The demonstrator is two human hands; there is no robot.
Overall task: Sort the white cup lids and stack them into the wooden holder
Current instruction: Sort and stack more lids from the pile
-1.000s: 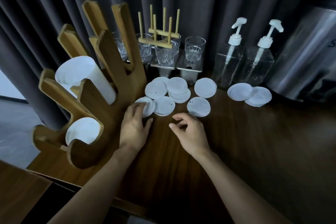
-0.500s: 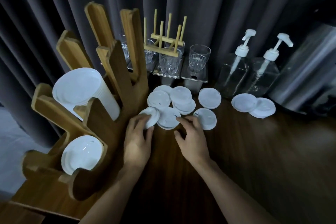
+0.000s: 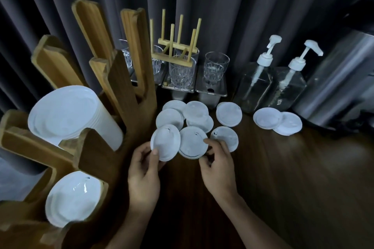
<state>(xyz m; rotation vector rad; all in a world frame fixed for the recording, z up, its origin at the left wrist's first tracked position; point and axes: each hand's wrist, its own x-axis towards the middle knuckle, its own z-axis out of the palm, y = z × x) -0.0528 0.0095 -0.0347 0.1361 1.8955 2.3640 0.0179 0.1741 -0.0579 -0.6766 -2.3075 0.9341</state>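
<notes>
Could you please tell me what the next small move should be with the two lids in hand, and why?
Probably the right hand should lift the right-hand lid and nest it onto the left-hand lid, which the left hand grips tilted. Each hand pinches one lid by its edge, side by side, so joining them leaves one small stack to carry to the wooden holder.

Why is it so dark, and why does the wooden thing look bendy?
Head view: dim light leaves the curtain and table nearly black; the wide-angle lens bends the wooden holder near the left edge; glare glints on its lowest lids.
</notes>
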